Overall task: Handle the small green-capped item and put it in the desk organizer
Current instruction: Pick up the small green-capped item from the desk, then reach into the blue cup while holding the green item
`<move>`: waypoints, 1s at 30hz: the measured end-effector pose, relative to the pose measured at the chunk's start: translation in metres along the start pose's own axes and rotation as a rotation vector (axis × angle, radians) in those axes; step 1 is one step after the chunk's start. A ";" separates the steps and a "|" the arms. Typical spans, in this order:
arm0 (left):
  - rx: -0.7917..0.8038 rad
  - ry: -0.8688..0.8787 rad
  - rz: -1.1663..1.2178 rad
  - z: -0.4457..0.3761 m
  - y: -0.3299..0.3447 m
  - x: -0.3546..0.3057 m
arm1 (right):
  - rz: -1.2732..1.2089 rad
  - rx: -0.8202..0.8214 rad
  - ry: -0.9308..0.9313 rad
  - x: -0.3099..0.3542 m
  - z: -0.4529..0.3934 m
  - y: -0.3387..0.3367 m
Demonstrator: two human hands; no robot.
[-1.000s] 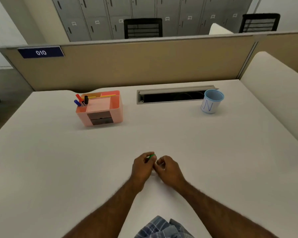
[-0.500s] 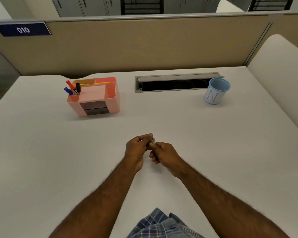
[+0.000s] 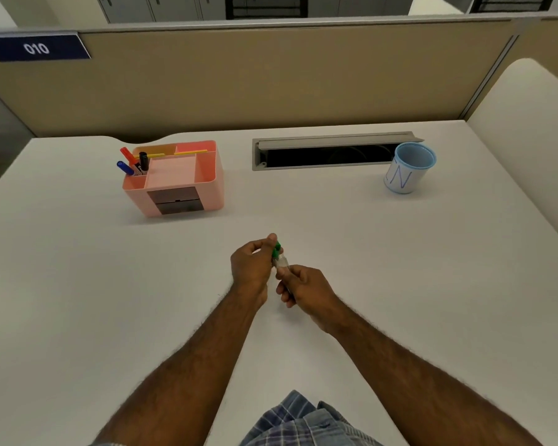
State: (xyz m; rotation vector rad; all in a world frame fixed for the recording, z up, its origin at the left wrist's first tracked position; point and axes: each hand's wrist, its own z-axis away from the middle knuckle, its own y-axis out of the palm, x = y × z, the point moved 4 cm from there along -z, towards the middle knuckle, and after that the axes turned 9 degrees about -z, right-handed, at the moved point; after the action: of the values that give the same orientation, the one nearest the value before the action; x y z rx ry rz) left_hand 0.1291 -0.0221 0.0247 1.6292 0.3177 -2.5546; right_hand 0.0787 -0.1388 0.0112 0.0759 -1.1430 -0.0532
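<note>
The left hand (image 3: 253,268) pinched the green cap end of a small, clear-bodied green-capped item (image 3: 279,256) between thumb and fingertips, while the right hand (image 3: 305,289) gripped its lower, pale end. Both hands held it together just above the white desk surface (image 3: 78,300), near the middle of the desk; what the item was could not be made out, perhaps a small marker or tube. Well beyond the hands, to the left, stood a pink plastic desk organizer (image 3: 178,178) with dark drawers in front and red, blue and black pens (image 3: 132,162) upright in its left compartment. Far right stood a light blue mesh cup (image 3: 408,169), beside a grey cable tray slot (image 3: 329,151).
</note>
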 end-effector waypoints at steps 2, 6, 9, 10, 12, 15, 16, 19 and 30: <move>0.019 0.040 0.004 -0.005 -0.003 -0.005 | 0.034 -0.010 0.001 -0.007 0.001 -0.002; 0.133 -0.007 0.056 -0.012 0.001 -0.003 | 0.048 -0.035 -0.063 -0.009 -0.002 -0.011; 0.154 -0.092 0.045 -0.018 0.006 0.006 | 0.007 -0.057 -0.107 0.000 -0.010 -0.022; 0.153 -0.106 0.040 -0.021 0.007 0.009 | -0.019 -0.068 -0.127 0.004 -0.013 -0.026; 0.150 -0.107 0.052 -0.028 0.008 0.013 | -0.109 -0.093 -0.190 0.015 -0.021 -0.034; 0.149 -0.087 0.076 -0.042 0.009 0.013 | -0.191 -0.180 -0.298 0.038 -0.031 -0.053; 0.152 -0.086 0.078 -0.046 0.009 0.012 | -0.189 -0.212 -0.327 0.047 -0.035 -0.061; 0.151 -0.103 0.080 -0.060 0.009 0.012 | -0.170 -0.336 -0.403 0.080 -0.049 -0.092; 0.181 -0.041 -0.003 -0.073 0.017 0.021 | 0.498 -0.983 -0.377 0.177 -0.074 -0.262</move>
State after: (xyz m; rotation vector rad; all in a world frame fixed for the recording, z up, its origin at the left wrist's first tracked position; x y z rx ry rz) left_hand 0.1875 -0.0215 -0.0261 1.6299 0.0879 -2.6842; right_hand 0.2189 -0.4112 0.1182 -1.1269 -1.3702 -0.1853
